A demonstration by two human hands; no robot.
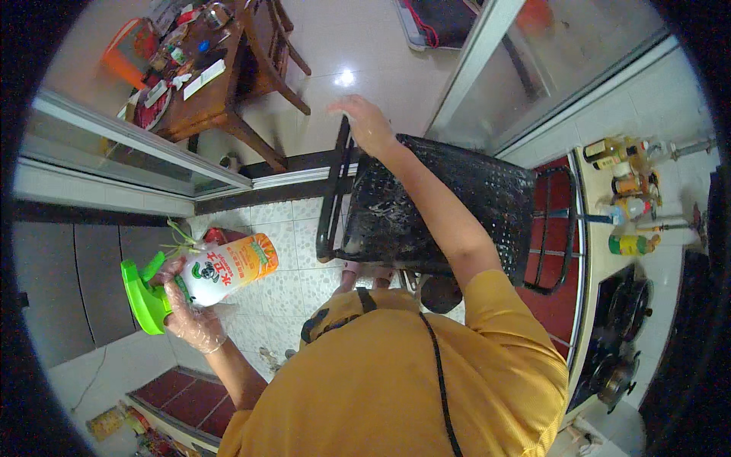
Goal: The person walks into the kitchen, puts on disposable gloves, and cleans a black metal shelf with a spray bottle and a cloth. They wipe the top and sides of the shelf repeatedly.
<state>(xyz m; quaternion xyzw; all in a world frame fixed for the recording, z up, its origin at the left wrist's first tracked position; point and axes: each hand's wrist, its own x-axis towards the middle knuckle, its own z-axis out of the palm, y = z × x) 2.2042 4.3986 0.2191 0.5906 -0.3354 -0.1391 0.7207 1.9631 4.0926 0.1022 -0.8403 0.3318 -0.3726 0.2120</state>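
Note:
My left hand [191, 320], in a clear plastic glove, grips the neck of a white and orange spray bottle [220, 271]. Its bright green trigger head [143, 297] points left, and the bottle lies nearly sideways in the air. Ahead of me stands a black perforated chair [394, 211] with whitish wet streaks on its surface. My right hand [365, 125] reaches across it to the far end of its left armrest [331, 211]. The right fingers stretch leftward, slightly blurred, with no object visible in them; whether they touch the armrest I cannot tell.
Right of the chair runs a counter with several bottles [628, 177] and a black stove [617, 320] bearing pans. Sliding glass door frames [143, 143] flank the doorway. Beyond it are a cluttered wooden table [211, 97] and a wooden chair [274, 63]. Grey cabinets [51, 280] stand at left.

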